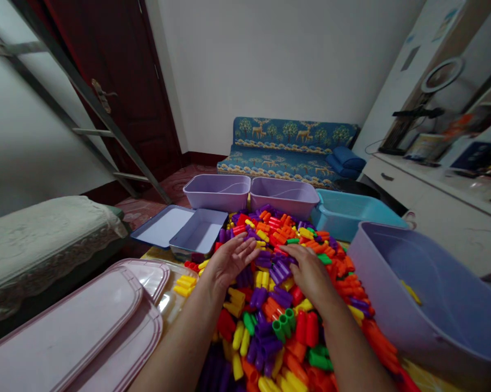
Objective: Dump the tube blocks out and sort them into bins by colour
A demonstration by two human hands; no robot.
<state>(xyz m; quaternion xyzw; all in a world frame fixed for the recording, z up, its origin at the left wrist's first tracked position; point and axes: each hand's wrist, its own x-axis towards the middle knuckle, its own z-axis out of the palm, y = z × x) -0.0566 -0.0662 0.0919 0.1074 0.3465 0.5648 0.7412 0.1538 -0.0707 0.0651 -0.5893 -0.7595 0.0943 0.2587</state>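
A big heap of short plastic tube pieces (288, 305) in red, orange, yellow, purple and green covers the table in front of me. My left hand (229, 261) lies open and flat on the left side of the heap, fingers stretched toward its middle. My right hand (308, 269) rests palm down on the heap beside it, fingers curved loosely over purple pieces; I cannot see whether anything is in its grasp. The two hands almost meet above the purple pieces.
Two lilac tubs (216, 190) (284, 196) and a blue tub (351, 209) stand behind the heap. A large lilac tub (425, 294) holding a yellow piece is at the right. A tin (198, 231), its lid (159, 226) and pink lids (85, 321) lie left.
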